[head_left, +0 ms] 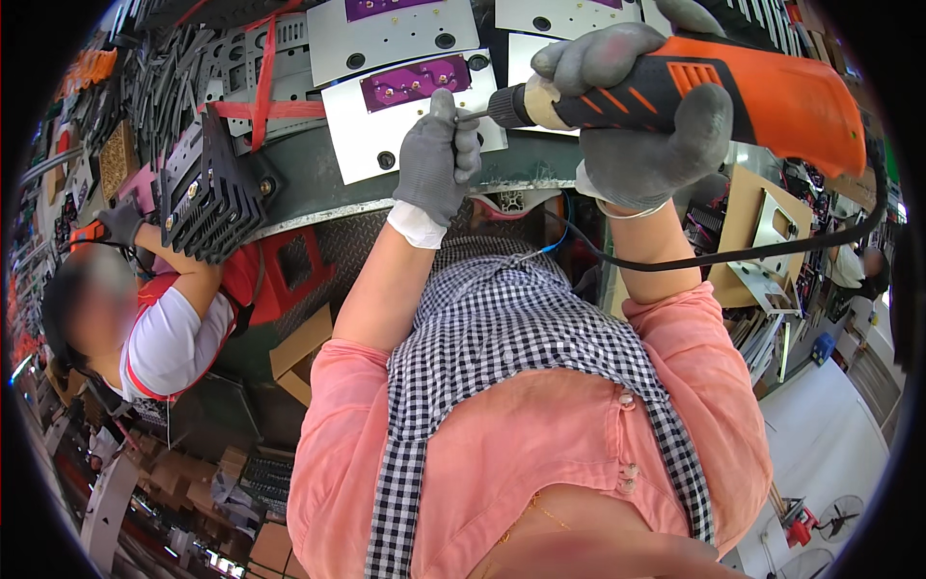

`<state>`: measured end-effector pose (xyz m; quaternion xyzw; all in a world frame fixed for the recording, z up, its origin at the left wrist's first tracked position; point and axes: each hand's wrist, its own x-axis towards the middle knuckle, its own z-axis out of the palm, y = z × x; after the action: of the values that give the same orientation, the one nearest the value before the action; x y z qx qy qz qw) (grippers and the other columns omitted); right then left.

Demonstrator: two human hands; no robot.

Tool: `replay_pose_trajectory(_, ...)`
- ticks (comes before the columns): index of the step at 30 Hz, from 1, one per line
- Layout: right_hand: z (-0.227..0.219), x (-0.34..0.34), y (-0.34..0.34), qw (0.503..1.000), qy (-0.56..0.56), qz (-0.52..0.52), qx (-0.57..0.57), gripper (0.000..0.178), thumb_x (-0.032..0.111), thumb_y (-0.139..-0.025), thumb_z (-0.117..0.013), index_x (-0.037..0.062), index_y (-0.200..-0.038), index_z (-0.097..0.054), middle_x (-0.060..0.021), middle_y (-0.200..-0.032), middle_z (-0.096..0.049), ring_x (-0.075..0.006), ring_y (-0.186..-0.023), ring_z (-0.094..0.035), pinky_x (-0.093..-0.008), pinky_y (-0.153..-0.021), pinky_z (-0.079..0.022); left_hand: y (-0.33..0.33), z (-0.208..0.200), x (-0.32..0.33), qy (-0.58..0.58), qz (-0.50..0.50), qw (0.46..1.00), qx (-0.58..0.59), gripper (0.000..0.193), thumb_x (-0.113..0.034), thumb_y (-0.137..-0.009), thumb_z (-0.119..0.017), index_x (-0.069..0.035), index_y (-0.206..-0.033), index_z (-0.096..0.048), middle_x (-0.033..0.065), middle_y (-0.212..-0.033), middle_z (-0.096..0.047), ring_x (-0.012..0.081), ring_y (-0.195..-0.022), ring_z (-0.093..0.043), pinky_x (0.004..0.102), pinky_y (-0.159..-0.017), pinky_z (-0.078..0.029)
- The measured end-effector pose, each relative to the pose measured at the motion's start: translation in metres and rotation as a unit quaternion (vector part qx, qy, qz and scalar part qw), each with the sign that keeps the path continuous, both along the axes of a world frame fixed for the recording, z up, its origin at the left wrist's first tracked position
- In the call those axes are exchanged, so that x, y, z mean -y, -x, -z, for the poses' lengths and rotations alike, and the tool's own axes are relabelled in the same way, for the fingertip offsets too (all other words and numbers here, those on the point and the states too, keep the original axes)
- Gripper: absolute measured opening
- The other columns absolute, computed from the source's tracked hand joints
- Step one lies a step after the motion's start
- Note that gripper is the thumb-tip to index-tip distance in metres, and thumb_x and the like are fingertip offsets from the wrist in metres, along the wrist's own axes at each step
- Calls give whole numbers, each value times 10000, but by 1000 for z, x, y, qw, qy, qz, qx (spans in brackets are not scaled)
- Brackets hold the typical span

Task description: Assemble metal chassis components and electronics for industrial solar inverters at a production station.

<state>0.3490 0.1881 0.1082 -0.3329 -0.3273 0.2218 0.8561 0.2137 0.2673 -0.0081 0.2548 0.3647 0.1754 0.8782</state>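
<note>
My right hand (648, 159), in a grey glove, grips an orange and black electric screwdriver (796, 106) that lies level and points left. Its thin bit (473, 116) reaches the fingertips of my gloved left hand (431, 169). The left fingers are pinched together at the bit's tip; whatever they hold there is hidden. Just behind the left hand lies a silvery metal plate (352, 145) with black round grommets and a purple circuit board (417, 83) on it.
Similar plates (386, 41) lie farther back. Dark slotted brackets (207, 207) stand at the bench edge (338, 214), near red straps (260, 96). The black cord (752, 253) loops past my right forearm. A co-worker (174, 328) is on the left, holding an orange tool.
</note>
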Motion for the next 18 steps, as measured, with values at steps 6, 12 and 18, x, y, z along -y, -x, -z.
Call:
replay_pose_trajectory(6,14,-5,-8,994,13,-75,80,628,604,-967,-477,22,-1200,-521,-99,-887,-621,-259,-764,-613,-515,-856,-527,6,-4,-12,28,9,999,-21,443,-506,-1038,-501,-80,-919,-517,-27,-633,-425,73,-451,-359,212,-375,-296)
replay_pose_trajectory(12,12,-21,14,990,-39,-71,120,671,505,-999,-498,69,-1472,-306,-128,-941,-649,-276,-777,-633,-560,-855,-535,14,-14,-23,105,-36,993,30,423,-495,-1036,-502,-82,-946,-519,-46,-639,-384,67,-456,-329,201,-362,-289)
replay_pose_trajectory(18,2,-32,51,999,-17,28,-19,753,533,-945,-647,66,-1413,-287,-87,-801,-624,-241,-707,-638,-441,-743,-571,26,0,-33,200,-23,975,89,478,-501,-1069,-430,-34,-1031,-524,-37,-654,-417,73,-465,-339,215,-373,-301)
